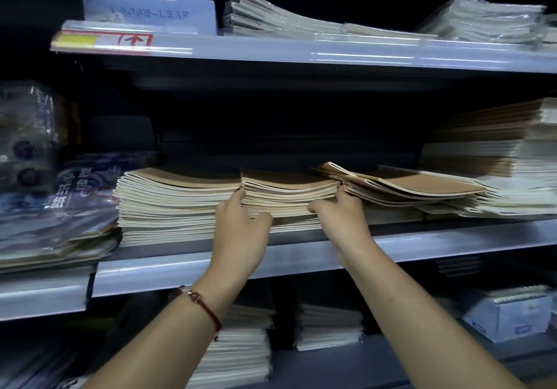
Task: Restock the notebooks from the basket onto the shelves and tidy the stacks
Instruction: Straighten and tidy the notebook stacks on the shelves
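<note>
On the middle shelf (pixel 301 257) lie three stacks of brown-covered notebooks. The middle stack (pixel 289 191) is held at both ends: my left hand (pixel 241 223) grips its left end, fingers at the side and thumb under the front edges, and my right hand (pixel 340 214) grips its right end the same way. A taller, neat stack (pixel 174 202) lies to the left. To the right a lower stack (pixel 407 187) is fanned out and skewed. No basket is in view.
A tall pile of brown and white notebooks (pixel 494 147) fills the shelf's right end. Plastic-wrapped packs (pixel 54 202) crowd the left. The top shelf (pixel 301 54) holds wrapped pads and a loose-leaf pack (pixel 150 12). More stacks (pixel 328 325) sit below.
</note>
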Demonstrator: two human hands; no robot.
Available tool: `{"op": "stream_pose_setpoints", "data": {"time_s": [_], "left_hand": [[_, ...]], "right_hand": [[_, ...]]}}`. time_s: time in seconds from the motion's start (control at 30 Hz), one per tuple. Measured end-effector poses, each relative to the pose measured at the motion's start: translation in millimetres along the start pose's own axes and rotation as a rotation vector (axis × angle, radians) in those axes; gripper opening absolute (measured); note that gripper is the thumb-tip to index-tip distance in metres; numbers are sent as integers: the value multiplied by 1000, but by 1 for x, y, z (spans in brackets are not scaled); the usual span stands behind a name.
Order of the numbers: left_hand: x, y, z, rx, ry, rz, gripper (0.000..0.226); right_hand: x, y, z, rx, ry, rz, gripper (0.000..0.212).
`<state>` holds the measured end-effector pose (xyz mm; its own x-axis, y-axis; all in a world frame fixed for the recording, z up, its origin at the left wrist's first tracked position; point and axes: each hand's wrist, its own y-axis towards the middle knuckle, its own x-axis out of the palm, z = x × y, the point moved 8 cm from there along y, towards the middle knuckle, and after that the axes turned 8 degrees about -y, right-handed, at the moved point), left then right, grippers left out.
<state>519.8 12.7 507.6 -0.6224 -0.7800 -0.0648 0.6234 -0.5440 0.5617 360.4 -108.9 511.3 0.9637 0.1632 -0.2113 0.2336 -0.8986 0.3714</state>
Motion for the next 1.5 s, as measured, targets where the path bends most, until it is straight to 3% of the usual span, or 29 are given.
{"op": "stream_pose_setpoints", "data": {"time_s": [0.1, 0.27, 0.37, 0.43, 0.53, 0.63, 0.77, 0.97, 1.1, 1.17, 1.23, 1.3, 1.37, 1.5], "left_hand": [[-2, 2, -5, 16, 59, 45, 59], [-9, -2, 3, 149, 316, 34, 61], [-11, -8, 30, 472, 735, 88, 60], [-4, -4, 43, 683, 940, 130, 67], [14, 16, 37, 808, 1183, -22, 74], [19, 32, 22, 788, 1374, -147, 76], [29, 37, 22, 918, 1525, -258, 72], [28, 40, 16, 950, 1520, -355, 62], [27, 35, 23, 968, 1495, -360, 62], [25, 26, 36, 1036, 1446, -339, 61], [27, 14, 47, 1159, 1380, -349, 43], [29, 9, 47, 1224, 1339, -411, 21], [31, 15, 42, 1178, 1324, -479, 19], [34, 27, 39, 1020, 1380, -490, 26]], "right_hand": [[-2, -2, 1, -86, -136, 49, 44], [-5, -8, 0, -153, -272, 79, 56], [-9, -17, -8, -247, -474, -18, 39], [-8, -35, -29, -499, -787, 63, 44], [18, -42, -46, -1005, -1196, 187, 68], [36, -10, -30, -1079, -1514, 39, 77], [42, 20, -34, -1161, -1777, -26, 83], [42, 27, -30, -1199, -1770, -37, 83], [42, 17, -36, -1057, -1739, -96, 80], [40, -2, -46, -1175, -1619, -7, 59], [39, -27, -56, -1344, -1429, 24, 28], [44, -27, -48, -1206, -1297, -180, 19], [49, -6, -36, -867, -1179, -399, 27], [47, 18, -46, -693, -1011, -363, 19]]}}
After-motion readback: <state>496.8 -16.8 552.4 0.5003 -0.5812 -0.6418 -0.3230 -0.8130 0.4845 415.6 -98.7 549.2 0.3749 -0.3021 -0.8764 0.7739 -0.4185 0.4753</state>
